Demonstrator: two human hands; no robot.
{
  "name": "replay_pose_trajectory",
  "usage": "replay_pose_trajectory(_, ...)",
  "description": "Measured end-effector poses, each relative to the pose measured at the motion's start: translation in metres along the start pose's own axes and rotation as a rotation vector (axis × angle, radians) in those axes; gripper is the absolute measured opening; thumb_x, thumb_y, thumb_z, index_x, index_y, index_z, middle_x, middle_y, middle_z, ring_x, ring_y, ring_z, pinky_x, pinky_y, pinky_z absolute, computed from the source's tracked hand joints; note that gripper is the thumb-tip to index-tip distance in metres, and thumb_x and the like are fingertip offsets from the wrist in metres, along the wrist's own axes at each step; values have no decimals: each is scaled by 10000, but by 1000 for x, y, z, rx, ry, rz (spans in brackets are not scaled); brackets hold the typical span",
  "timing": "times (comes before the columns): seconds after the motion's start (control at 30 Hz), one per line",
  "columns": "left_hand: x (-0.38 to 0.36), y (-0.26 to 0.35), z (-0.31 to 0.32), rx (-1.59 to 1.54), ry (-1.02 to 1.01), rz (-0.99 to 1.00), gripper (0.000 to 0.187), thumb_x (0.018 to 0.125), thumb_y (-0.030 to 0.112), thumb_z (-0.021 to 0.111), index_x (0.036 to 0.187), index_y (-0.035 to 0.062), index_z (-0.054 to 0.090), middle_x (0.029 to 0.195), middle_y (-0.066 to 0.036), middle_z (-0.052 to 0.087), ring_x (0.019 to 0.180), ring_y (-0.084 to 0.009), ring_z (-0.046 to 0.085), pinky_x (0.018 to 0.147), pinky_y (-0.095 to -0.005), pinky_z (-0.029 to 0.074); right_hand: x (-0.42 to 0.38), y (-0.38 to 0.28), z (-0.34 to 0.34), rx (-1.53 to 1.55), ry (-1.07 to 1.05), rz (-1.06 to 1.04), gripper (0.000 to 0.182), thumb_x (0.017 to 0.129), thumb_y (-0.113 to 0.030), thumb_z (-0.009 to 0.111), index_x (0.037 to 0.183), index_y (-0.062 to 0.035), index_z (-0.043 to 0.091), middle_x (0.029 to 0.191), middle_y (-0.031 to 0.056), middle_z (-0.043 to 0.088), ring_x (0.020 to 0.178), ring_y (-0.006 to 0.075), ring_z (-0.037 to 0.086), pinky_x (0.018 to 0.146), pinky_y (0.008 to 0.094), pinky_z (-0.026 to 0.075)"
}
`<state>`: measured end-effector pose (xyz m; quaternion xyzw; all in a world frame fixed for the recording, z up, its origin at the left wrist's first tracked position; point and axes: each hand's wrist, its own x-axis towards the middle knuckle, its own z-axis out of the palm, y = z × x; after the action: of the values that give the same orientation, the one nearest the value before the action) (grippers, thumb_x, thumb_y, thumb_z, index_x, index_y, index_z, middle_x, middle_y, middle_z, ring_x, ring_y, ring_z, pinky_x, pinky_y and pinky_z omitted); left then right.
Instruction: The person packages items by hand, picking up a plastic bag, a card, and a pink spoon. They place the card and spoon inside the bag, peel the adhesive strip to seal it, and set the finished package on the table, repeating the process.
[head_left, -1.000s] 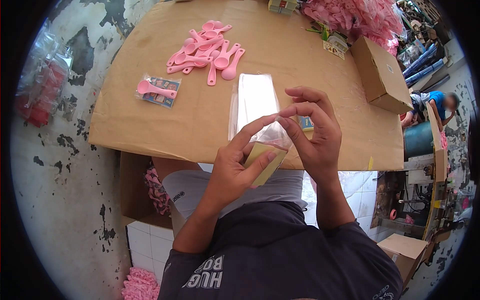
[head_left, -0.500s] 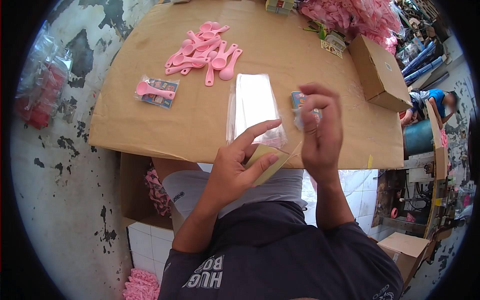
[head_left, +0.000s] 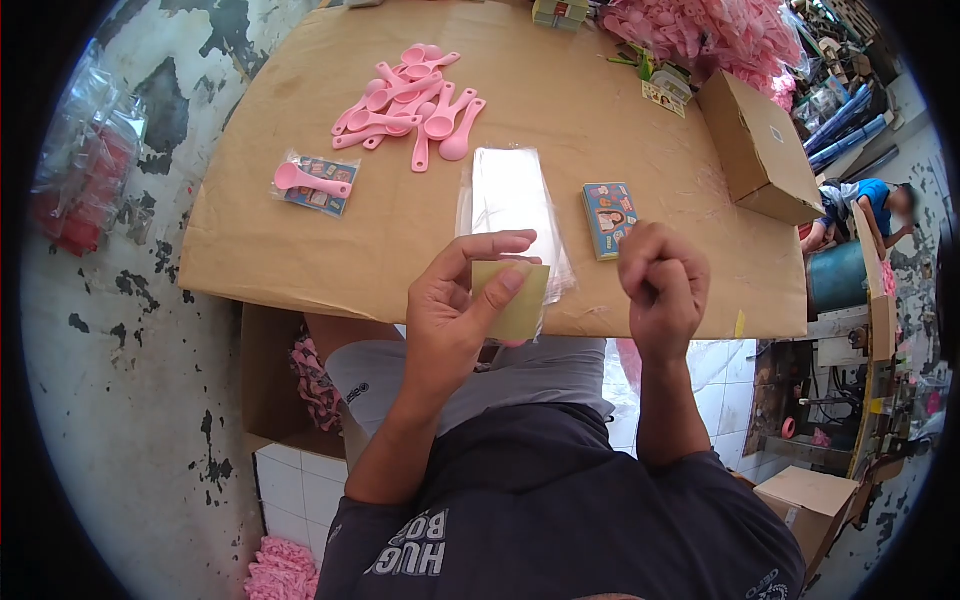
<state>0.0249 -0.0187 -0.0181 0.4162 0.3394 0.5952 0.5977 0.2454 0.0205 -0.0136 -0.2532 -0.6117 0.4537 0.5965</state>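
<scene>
My left hand (head_left: 450, 310) grips a pale yellow-green card (head_left: 518, 305), its thumb pressed flat on the face. Clear plastic shows along the card's edge, with a bit of pink at the bottom. My right hand (head_left: 665, 285) is closed with curled fingers, just right of the card stack; whatever it may hold is hidden. Between and beyond the hands lies a pile of clear plastic sleeves (head_left: 510, 200). A stack of blue printed cards (head_left: 608, 220) rests to their right. Farther left, a pink spoon (head_left: 312, 180) sits on a wrapped blue card (head_left: 325, 200).
A heap of pink spoons (head_left: 410, 105) lies on the brown-covered table (head_left: 300, 260). At the right edge stands a cardboard box (head_left: 760, 145), with a mound of pink bagged items (head_left: 700, 40) behind it. Another person (head_left: 875, 205) is at the far right.
The card in my left hand has turned more upright and face-on and moved slightly left. My right hand has curled shut and moved right and down, uncovering the blue card stack.
</scene>
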Motion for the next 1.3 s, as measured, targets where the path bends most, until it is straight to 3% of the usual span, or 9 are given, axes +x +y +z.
replay_pose_trajectory(0.03, 0, 0, -1, -19, 3, 2, 252, 983, 73, 672, 1205, -35, 622, 1221, -140, 642, 1012, -148, 681, 771, -249, 599, -2, -16, 12, -23, 46, 224, 245, 974, -72, 466, 813, 3, 635, 709, 1, 515, 613, 49, 425, 517, 229, 290)
replay_pose_trajectory(0.17, 4, 5, 4, -6, 24, 48, 243, 967, 59, 696, 1184, -34, 641, 1135, -81, 624, 989, -102, 634, 830, -230, 554, 0, -13, 30, -278, 11, 292, 274, 1030, -247, 618, 908, -7, 663, 762, -28, 524, 702, 37, 478, 584, 224, 353)
replay_pose_trajectory(0.23, 7, 7, 3, 69, -15, 70, 267, 996, 91, 664, 1219, -49, 617, 1184, -114, 628, 909, -121, 690, 615, -238, 628, 6, -10, 39, -244, 6, 243, 211, 1018, -210, 635, 964, -9, 669, 792, -27, 541, 713, 35, 493, 608, 219, 375)
replay_pose_trajectory(0.3, 10, 5, 2, 91, -10, 98, 272, 995, 90, 667, 1221, -51, 615, 1177, -114, 629, 915, -123, 689, 631, -239, 628, 7, -7, 38, -191, -72, 197, 178, 985, -148, 681, 1110, -22, 670, 872, -11, 598, 749, 31, 544, 681, 203, 432)
replay_pose_trajectory(0.47, 10, 9, 5, 98, -3, 78, 294, 997, 101, 670, 1238, -57, 610, 1147, -117, 649, 941, -142, 688, 744, -265, 620, 5, -2, 36, -136, -97, 266, 164, 992, -142, 686, 1089, -12, 665, 931, 8, 653, 807, 42, 591, 720, 209, 461)
replay_pose_trajectory(0.53, 9, 7, 4, 29, 42, 46, 287, 981, 92, 691, 1221, -55, 636, 1084, -118, 709, 974, -120, 671, 857, -251, 541, 5, -3, 35, -32, -66, 335, 155, 998, -136, 681, 1082, -6, 662, 955, 11, 666, 833, 45, 605, 734, 213, 470)
replay_pose_trajectory(0.97, -1, 19, -2, 193, -12, 42, 242, 988, 54, 665, 1203, -55, 655, 1048, -175, 754, 937, -144, 722, 816, -256, 568, 2, -18, 27, 70, -50, 400, 126, 999, -87, 667, 1107, -22, 672, 926, -5, 662, 785, 42, 576, 668, 199, 455)
replay_pose_trajectory(1.13, 1, 10, -7, 61, -59, 195, 131, 1003, 44, 643, 1113, -20, 673, 948, -127, 754, 885, -103, 693, 794, -236, 544, 0, -23, 27, 65, -73, 298, 74, 997, -60, 655, 1039, -24, 704, 916, -3, 645, 773, 39, 562, 653, 196, 443)
replay_pose_trajectory(1.3, -4, 15, -9, -4, -107, 163, 86, 1008, 36, 612, 1066, -17, 645, 883, -68, 717, 817, -75, 646, 762, -245, 531, -3, -28, 22, 14, -164, 162, 132, 978, 23, 572, 977, 9, 703, 949, 33, 642, 801, 59, 568, 695, 223, 452)
